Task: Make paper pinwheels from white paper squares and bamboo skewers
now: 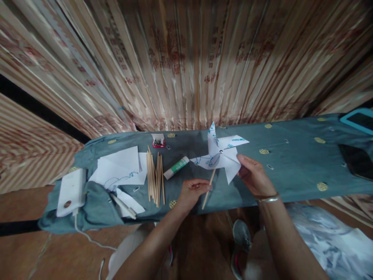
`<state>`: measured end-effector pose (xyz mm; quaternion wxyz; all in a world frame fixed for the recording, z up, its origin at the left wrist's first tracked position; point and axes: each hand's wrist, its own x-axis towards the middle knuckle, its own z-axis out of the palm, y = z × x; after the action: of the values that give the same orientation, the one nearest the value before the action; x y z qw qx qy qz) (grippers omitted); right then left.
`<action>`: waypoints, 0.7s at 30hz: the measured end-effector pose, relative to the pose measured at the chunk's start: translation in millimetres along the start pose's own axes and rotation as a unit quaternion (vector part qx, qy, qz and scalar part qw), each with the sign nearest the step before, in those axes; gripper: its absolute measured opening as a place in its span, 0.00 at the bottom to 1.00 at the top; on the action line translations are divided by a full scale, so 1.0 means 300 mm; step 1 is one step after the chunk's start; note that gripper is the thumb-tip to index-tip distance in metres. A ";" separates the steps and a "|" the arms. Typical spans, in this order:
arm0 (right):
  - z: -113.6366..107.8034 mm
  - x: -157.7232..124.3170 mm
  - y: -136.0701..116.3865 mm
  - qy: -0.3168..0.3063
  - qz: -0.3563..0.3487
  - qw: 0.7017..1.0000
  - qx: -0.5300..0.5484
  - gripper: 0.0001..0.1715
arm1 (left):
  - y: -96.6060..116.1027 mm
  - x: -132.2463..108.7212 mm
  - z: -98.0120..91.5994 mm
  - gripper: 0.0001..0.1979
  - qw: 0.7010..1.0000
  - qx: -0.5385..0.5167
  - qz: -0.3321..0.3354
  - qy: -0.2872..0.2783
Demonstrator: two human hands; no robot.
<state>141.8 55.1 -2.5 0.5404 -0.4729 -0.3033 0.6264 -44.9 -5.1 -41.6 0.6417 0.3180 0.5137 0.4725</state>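
A white paper pinwheel [217,149] with blue drawings on its blades is held up over the table, a shiny pin at its centre. Its thin wooden stick [205,200] slants down to the left, pinched between the thumb and fingers of my left hand [194,192]. My right hand [253,173], a bracelet at the wrist, is at the right-hand blade with thumb and fingers closed on the paper edge. Left of the pinwheel lies a green and white glue stick [176,167]. Several loose wooden sticks [155,179] lie beside it.
A small red box of pins [158,140] stands open at the back. White paper sheets [119,167], a pen [124,206] and a white device with a cable [71,192] are at left. A dark phone [357,159] and a blue-framed device [359,119] lie at right.
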 end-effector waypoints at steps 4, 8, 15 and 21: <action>0.008 -0.006 0.001 -0.003 0.017 1.000 0.009 0.20 | 0.006 0.000 0.002 0.16 1.000 -0.009 0.001 0.002; 0.017 -0.011 0.004 -0.001 0.029 0.999 0.022 0.21 | 0.006 0.003 0.005 0.15 1.000 -0.019 0.003 0.010; 0.042 -0.024 0.008 -0.020 0.053 0.998 0.038 0.19 | 0.010 0.002 0.009 0.13 1.000 -0.025 0.004 0.016; 0.047 -0.030 0.024 -0.031 0.055 0.998 0.021 0.18 | 0.007 0.004 0.007 0.14 0.999 -0.032 0.003 0.017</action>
<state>125.6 46.7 -1.4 0.5053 -0.4582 -0.2805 0.6753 -43.3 -3.1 -39.5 0.6412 0.2905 0.5083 0.4961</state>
